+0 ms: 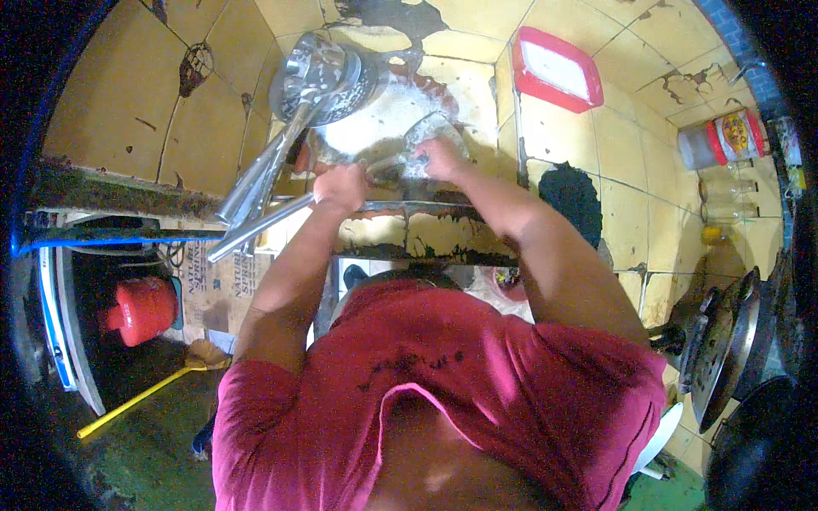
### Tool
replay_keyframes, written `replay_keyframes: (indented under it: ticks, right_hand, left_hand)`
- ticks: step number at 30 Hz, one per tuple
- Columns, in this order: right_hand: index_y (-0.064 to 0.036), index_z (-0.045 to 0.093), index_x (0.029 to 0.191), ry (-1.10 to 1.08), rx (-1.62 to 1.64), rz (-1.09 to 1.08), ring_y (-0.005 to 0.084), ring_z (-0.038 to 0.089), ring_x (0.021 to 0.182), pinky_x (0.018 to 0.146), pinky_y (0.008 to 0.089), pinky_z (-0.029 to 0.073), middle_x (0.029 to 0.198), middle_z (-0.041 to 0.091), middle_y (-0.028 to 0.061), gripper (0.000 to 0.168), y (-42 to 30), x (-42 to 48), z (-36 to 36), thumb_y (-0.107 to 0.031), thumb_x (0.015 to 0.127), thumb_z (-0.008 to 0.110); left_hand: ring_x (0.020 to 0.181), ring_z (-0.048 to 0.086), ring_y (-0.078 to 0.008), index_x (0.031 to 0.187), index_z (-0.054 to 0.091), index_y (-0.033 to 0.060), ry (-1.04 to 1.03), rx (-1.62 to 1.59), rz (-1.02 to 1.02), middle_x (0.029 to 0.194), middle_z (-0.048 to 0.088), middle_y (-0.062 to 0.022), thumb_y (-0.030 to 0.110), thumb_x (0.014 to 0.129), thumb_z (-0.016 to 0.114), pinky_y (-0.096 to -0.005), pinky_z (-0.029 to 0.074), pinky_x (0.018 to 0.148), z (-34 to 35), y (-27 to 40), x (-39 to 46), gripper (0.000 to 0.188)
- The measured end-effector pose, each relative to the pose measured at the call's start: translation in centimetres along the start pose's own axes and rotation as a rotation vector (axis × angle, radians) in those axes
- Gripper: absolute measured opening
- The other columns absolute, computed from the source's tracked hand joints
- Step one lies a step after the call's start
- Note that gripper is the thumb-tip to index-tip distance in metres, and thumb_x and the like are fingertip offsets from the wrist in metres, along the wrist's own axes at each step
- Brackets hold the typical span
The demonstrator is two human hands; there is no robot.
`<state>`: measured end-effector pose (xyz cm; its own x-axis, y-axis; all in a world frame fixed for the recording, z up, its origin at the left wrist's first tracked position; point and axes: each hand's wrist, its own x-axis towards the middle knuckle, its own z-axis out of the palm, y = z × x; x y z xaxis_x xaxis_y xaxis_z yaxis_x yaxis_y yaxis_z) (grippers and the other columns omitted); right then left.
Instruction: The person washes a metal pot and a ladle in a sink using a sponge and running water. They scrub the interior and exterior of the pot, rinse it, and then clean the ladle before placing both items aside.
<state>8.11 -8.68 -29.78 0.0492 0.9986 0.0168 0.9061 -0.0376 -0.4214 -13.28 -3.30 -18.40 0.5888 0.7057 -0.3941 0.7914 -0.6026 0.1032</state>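
Observation:
Over a worn, tiled sink or basin (358, 137), my left hand (340, 187) is closed around the long metal handle of a utensil (255, 233). The handle runs down to the left below my hand and up to the right towards a broad metal blade or bowl (434, 128), whose exact kind I cannot tell. My right hand (439, 158) rests at that broad end, fingers bent against it; whether it holds something small is unclear. Several long-handled metal ladles (313, 64) lie together at the upper left of the basin, their handles slanting down over its edge.
A red-rimmed plastic container (591, 76) with white contents stands on the tiled ledge at right. Farther right are jars (735, 140), glass bottles (728, 191) and dark pans (722, 345). At lower left are a red object (147, 310), cardboard (211, 281) and a yellow-handled broom or brush (140, 402).

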Motion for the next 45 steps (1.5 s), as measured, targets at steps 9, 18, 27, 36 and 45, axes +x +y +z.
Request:
replay_keyframes:
  ticks: [9, 18, 27, 36, 45]
  right_hand:
    - [-0.016, 0.062, 0.089, 0.097, -0.330, 0.284, 0.0276, 0.055, 0.089, 0.080, 0.0385, 0.043, 0.091, 0.059, 0.0104, 0.028, 5.0, 0.5, -1.4, -0.009, 0.062, 0.060]
    - [-0.016, 0.056, 0.101, -0.062, -0.254, 0.247, 0.0320, 0.055, 0.089, 0.079, 0.0399, 0.043, 0.096, 0.056, 0.0165, 0.035, -0.2, 0.6, -1.0, -0.011, 0.067, 0.055]
    - [-0.008, 0.061, 0.086, 0.204, 0.342, -0.151, 0.0315, 0.055, 0.081, 0.074, 0.0390, 0.043, 0.087, 0.058, 0.0135, 0.029, -11.2, 1.6, 1.6, -0.004, 0.058, 0.059]
    - [-0.010, 0.062, 0.087, -0.217, -0.164, 0.013, 0.0314, 0.058, 0.078, 0.072, 0.0397, 0.045, 0.084, 0.060, 0.0136, 0.022, -0.5, -0.6, -2.2, -0.018, 0.066, 0.063]
    - [-0.010, 0.053, 0.104, -0.538, -0.475, 0.152, 0.0326, 0.051, 0.097, 0.082, 0.0408, 0.042, 0.104, 0.053, 0.0164, 0.038, 1.0, -2.7, -8.2, -0.026, 0.071, 0.062]
  left_hand:
    - [0.099, 0.054, -0.0254, 0.097, 0.060, 0.0178, 0.329, 0.214, 0.012, 0.098, 0.059, -0.0085, 0.029, 0.082, 0.043, -0.0417, 0.046, 0.076, 2.5, -2.2, -1.1, 0.025]
    - [0.087, 0.055, -0.0258, 0.089, 0.063, 0.0168, 0.573, 0.170, 0.148, 0.092, 0.059, -0.0059, 0.018, 0.067, 0.057, -0.0426, 0.047, 0.069, 3.2, -5.0, -2.9, 0.024]
    - [0.080, 0.060, -0.0255, 0.084, 0.063, 0.0152, 0.191, 0.276, -0.077, 0.083, 0.062, -0.0093, 0.026, 0.068, 0.058, -0.0414, 0.048, 0.070, 2.5, -3.1, -0.9, 0.020]
    - [0.091, 0.058, -0.0274, 0.091, 0.062, 0.0101, -0.024, 0.099, -0.002, 0.098, 0.059, -0.0154, 0.019, 0.078, 0.046, -0.0384, 0.048, 0.075, 1.0, -1.0, 0.0, 0.022]
    - [0.095, 0.055, -0.0277, 0.102, 0.056, 0.0046, -0.075, 0.261, 0.192, 0.103, 0.054, -0.0151, 0.013, 0.080, 0.043, -0.0391, 0.046, 0.079, -0.2, -0.6, 0.4, 0.026]
